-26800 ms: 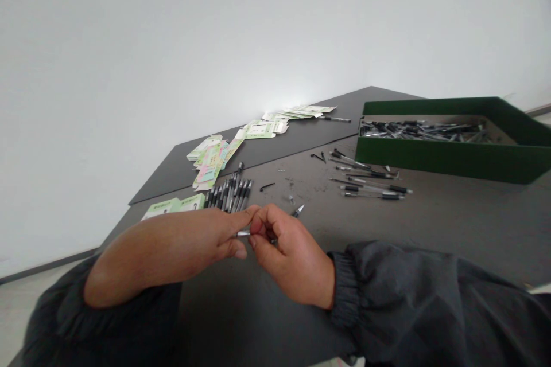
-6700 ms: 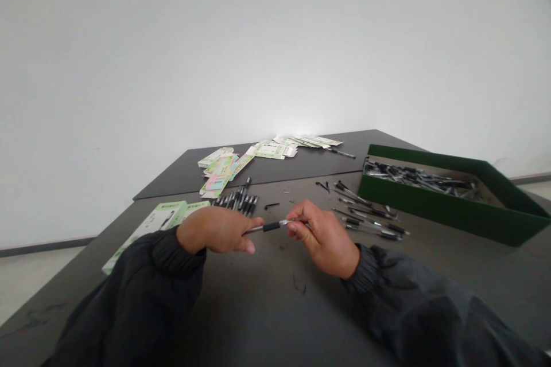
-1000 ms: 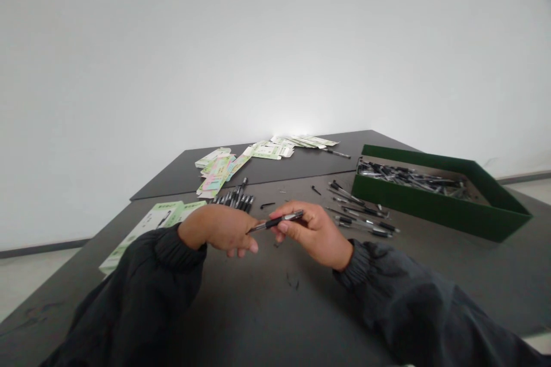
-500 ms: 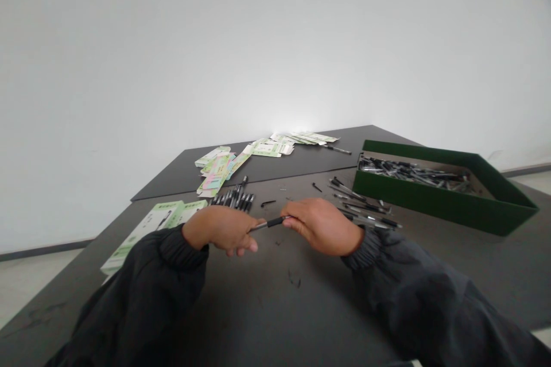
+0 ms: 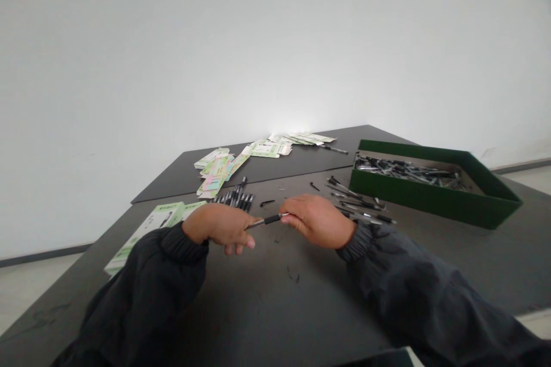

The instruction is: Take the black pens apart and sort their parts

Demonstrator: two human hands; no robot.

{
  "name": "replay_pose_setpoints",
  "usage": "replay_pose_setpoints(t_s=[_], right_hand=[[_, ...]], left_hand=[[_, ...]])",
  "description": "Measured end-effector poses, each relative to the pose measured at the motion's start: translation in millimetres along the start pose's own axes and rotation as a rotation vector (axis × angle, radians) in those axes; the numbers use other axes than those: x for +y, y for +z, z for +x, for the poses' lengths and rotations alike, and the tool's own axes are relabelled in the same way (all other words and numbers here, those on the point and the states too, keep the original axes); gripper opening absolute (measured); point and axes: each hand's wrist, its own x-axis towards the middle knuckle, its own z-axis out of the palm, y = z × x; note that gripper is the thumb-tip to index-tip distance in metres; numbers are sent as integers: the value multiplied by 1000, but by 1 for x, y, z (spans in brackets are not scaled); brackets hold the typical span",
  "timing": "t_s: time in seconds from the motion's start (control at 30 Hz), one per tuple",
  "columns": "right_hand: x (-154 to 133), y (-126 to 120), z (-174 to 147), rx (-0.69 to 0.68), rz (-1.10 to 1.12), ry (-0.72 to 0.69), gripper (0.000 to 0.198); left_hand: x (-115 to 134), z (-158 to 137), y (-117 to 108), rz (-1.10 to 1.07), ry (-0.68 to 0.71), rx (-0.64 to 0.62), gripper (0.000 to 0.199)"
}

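Between my hands, above the dark table, a pen (image 5: pixel 271 219) with a black grip is held nearly level, its right end slightly higher. My left hand (image 5: pixel 222 226) is closed on the clear barrel end. At the other end, the fingertips of my right hand (image 5: pixel 317 219) pinch the tip; what they cover there is hidden. Just beyond my left hand lies a row of pens (image 5: pixel 236 199). To the right of my right hand, several loose pens (image 5: pixel 361 205) are scattered. A small black pen cap (image 5: pixel 267 203) lies between the two groups.
A green box (image 5: pixel 434 198) full of pens stands at the right. Green-and-white cartons (image 5: pixel 146 232) lie at the left. Flattened cartons (image 5: pixel 217 175) spread across the back, near another pen (image 5: pixel 333 149). Dark specks and a thin curl lie on the table (image 5: pixel 275 309).
Both hands still hold the pen, shifted slightly left in the picture. The view has turned a little, so the green box also appears further left.
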Motion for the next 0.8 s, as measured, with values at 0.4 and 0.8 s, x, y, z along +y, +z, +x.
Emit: replay_pose_setpoints(t_s=[0.4, 0.8], right_hand=[[-8, -4, -1, -32, -22, -31, 19], [16, -17, -12, -10, 68, -44, 21]], left_hand=[[5, 4, 2, 74, -9, -15, 37], [-20, -3, 4, -22, 20, 23, 39]])
